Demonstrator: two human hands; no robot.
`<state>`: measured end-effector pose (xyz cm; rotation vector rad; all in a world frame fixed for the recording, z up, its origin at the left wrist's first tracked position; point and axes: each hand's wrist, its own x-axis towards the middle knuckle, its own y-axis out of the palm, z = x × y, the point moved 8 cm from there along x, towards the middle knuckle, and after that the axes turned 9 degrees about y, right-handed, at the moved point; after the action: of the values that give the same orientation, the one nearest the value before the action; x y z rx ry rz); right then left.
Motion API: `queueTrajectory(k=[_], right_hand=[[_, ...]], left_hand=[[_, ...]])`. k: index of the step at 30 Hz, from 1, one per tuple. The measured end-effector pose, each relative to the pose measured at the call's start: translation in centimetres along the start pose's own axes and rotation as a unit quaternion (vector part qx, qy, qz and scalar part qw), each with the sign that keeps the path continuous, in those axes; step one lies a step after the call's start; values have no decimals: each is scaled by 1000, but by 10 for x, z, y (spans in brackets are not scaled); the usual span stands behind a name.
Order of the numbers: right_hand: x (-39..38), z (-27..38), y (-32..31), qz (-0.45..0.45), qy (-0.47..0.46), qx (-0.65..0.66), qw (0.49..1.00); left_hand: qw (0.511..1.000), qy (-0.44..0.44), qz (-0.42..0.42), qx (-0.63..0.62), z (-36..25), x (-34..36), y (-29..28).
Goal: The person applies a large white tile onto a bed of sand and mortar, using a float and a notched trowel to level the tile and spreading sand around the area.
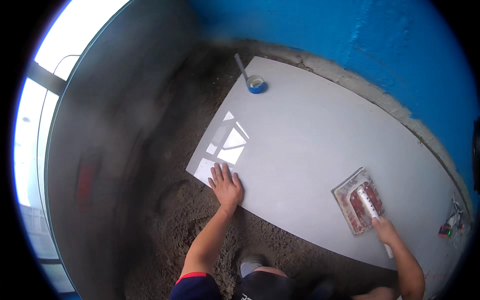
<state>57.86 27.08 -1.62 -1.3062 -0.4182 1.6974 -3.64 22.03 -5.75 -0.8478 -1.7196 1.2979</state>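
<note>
A large glossy white tile [295, 135] lies over a bed of dark, damp mortar. My left hand [226, 187] rests flat on its near left edge, fingers spread, beside bright window reflections. At the right, my right hand [384, 230] is wrapped around the white handle of a flat rectangular tamper [345, 202] with a worn, smeared red and grey back. The tamper's plate is on or just over the tile; which one I cannot tell. Near the tile's far left corner sits a small round blue cup [256, 85] with a long grey handle.
Rough brown mortar [180, 215] spreads left of and in front of the tile. A blue wall [400, 55] rises along the far side, above a rough cement strip [350, 80]. At the right lies a small red and black device [444, 230] with cables. My shoe [250, 265] stands on the mortar.
</note>
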Motion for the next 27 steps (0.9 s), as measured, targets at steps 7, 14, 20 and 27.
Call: queueTrajectory(k=[7, 14, 20, 27], right_hand=[[-44, 311, -13, 66, -191, 50, 978], [-31, 440, 13, -49, -478, 98, 872], [126, 255, 43, -81, -156, -179, 968], [-27, 537, 43, 119, -300, -36, 946]], left_hand=[[999, -33, -25, -34, 6, -13, -6], [990, -90, 111, -3, 27, -17, 21], [990, -76, -5, -115, 9, 4, 12], [984, -132, -23, -117, 40, -24, 9]])
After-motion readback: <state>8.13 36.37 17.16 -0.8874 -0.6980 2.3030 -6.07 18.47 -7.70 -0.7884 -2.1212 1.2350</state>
